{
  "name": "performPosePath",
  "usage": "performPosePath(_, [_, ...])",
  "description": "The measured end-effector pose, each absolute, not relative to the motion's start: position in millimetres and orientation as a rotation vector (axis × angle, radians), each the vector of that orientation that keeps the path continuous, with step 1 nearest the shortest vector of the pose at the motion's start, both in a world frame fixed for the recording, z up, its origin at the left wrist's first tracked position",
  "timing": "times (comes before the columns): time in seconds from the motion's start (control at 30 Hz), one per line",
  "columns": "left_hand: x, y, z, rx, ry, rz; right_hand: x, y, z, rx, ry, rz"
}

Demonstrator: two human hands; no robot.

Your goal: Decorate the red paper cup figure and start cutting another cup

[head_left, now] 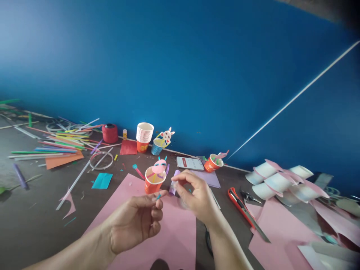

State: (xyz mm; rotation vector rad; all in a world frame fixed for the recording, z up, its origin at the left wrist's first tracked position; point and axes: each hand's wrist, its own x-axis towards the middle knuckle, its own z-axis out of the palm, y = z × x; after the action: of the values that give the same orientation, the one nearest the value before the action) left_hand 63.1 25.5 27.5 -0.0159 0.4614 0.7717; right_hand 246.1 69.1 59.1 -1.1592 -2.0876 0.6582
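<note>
My left hand [137, 221] is over the pink sheet [180, 232], its thumb and fingers closed on a small blue paper piece [159, 196]. My right hand [198, 193] pinches thumb and forefinger together just to the right; what they hold, if anything, is too small to name. Behind those fingertips lies a purple tube-like piece [176, 176], partly hidden. Just beyond both hands, an orange paper cup [153, 186] stands upright on the sheet. A pink paper animal face [159, 167] with blue horn-like strips sits at its rim, and strips stick out sideways.
Left lie many coloured straws [62, 148] and a teal paper square [102, 181]. At the back stand stacked cups [144, 135], a blue cup [158, 147], a phone [190, 163] and another orange cup [213, 164]. Rightward are a red box cutter [244, 210] and white paper rolls [281, 182].
</note>
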Motion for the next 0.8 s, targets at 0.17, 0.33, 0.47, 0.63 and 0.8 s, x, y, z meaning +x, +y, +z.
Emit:
performPosePath(0.17, [66,25,28,0.006,0.519,0.722,233,47,76,-0.995,-2.099,0.9])
performPosePath(0.33, [68,24,30,0.054,0.574,0.694,232,46,75,-1.065,-2.17,0.857])
performPosePath(0.47, [70,25,29,0.085,0.591,0.682,231,46,73,-1.104,-2.173,0.853])
performPosePath(0.63, [73,22,23,0.353,0.791,0.734,234,52,63,-1.209,-2.023,0.927])
performPosePath(0.8, [72,24,20,0.905,1.069,0.982,240,58,53,-1.286,-2.006,1.046])
